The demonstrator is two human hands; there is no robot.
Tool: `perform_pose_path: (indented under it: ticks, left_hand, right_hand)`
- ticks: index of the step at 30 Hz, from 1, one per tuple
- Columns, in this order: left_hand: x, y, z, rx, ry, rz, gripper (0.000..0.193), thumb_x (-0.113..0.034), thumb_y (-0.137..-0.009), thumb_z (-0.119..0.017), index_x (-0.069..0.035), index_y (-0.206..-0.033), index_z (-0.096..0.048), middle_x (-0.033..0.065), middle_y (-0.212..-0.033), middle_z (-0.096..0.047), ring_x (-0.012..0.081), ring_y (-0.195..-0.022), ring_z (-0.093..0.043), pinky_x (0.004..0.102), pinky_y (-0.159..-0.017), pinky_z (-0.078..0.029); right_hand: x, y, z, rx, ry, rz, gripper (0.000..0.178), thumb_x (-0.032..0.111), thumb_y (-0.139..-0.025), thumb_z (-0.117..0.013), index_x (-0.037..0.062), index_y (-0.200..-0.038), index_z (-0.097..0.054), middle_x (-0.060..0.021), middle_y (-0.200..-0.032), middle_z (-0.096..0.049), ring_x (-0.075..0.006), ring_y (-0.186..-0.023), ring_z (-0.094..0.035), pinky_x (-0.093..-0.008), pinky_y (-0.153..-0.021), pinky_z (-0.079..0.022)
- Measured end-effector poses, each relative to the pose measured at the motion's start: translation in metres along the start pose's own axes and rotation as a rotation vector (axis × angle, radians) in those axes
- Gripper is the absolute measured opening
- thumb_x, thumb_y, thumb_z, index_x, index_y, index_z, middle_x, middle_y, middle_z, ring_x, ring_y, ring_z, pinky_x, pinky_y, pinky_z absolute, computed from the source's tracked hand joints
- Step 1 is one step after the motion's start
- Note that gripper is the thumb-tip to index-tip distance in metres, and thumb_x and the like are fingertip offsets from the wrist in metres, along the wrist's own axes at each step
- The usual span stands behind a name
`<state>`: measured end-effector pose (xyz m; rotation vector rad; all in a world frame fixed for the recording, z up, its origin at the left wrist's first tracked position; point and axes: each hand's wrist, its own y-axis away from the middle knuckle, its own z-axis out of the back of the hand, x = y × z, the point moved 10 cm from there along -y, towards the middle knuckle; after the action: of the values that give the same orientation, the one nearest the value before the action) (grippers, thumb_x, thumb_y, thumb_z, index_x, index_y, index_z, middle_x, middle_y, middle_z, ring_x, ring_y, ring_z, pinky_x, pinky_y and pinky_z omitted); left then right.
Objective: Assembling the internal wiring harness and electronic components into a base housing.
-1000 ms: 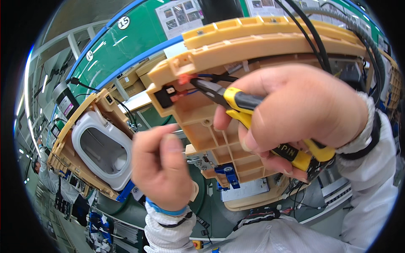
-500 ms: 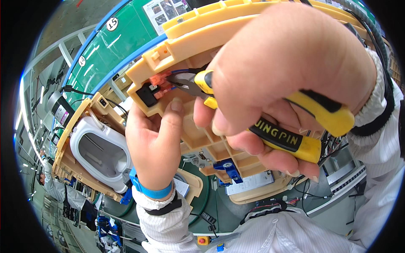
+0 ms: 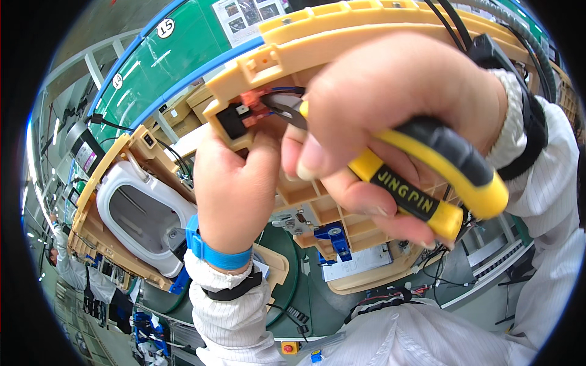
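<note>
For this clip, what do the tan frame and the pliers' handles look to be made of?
The tan frame looks like moulded plastic, matte, going by its thin ribs and box-like cells. The pliers' handles in the right hand appear sleeved in rubbery yellow and black plastic, slightly glossy; the nose looks like dark metal.

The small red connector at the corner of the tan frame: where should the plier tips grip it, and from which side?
Grip the red connector on its exposed right end, coming in from the right, probably as the pliers in the right hand do. The left hand covers the tan frame below it, and a black block sits on its left.
</note>
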<state>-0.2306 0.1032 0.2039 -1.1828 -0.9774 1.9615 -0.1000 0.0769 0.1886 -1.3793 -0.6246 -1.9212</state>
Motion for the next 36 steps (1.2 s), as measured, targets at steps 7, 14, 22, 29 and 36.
perform_pose_path:
  ticks: [7, 14, 22, 29, 36]
  left_hand:
    - [0.013, 0.003, 0.002, -0.039, 0.116, 0.085, 0.021, -0.012, -0.093, -0.062, 0.001, -0.11, -0.064, 0.015, -0.093, -0.072, 0.028, -0.084, -0.07, 0.0362, -0.077, -0.054]
    - [0.026, -0.001, 0.0, -0.03, 0.091, 0.195, 0.026, -0.016, -0.094, -0.065, 0.001, -0.114, -0.061, 0.0155, -0.093, -0.072, 0.0282, -0.085, -0.071, 0.0368, -0.076, -0.054]
    - [-0.038, 0.025, 0.058, -0.269, -0.273, -0.051, 0.06, -0.006, -0.083, -0.079, -0.001, -0.137, -0.056, 0.0139, -0.117, -0.066, 0.0219, -0.096, -0.066, 0.0338, -0.079, -0.054]
    - [-0.096, 0.01, 0.022, -0.054, -0.712, -0.807, 0.036, 0.005, -0.067, -0.081, -0.002, -0.101, -0.072, 0.0078, -0.095, -0.065, 0.026, -0.087, -0.063, 0.0369, -0.077, -0.051]
    - [-0.103, 0.004, 0.019, -0.026, -0.7, -0.742, 0.024, 0.005, -0.074, -0.077, 0.0, -0.096, -0.07, 0.0104, -0.095, -0.066, 0.0278, -0.087, -0.065, 0.0363, -0.075, -0.053]
  right_hand:
    - [-0.01, -0.018, -0.013, -0.008, 0.056, -0.085, 0.033, 0.01, -0.082, -0.059, -0.0025, -0.109, -0.043, -0.0125, -0.067, -0.064, -0.027, -0.055, -0.068, -0.0384, -0.051, -0.056]
    - [0.019, -0.022, -0.038, 0.116, 0.508, 0.155, 0.035, 0.004, -0.085, -0.059, -0.0016, -0.115, -0.04, -0.0136, -0.08, -0.063, -0.0277, -0.061, -0.069, -0.0399, -0.056, -0.059]
    - [-0.027, 0.02, -0.037, 0.031, -0.044, -0.339, 0.044, 0.005, -0.092, -0.048, -0.0034, -0.133, -0.033, -0.012, -0.09, -0.062, -0.0237, -0.08, -0.069, -0.0381, -0.071, -0.059]
    - [-0.058, 0.05, -0.057, 0.218, -0.085, -0.413, 0.051, 0.006, -0.092, -0.046, -0.0032, -0.139, -0.027, -0.011, -0.093, -0.059, -0.0189, -0.083, -0.065, -0.0336, -0.074, -0.055]
    - [-0.047, 0.051, -0.051, 0.19, -0.088, -0.287, 0.051, 0.006, -0.092, -0.045, -0.0039, -0.139, -0.028, -0.0111, -0.094, -0.06, -0.0187, -0.084, -0.065, -0.0338, -0.075, -0.056]
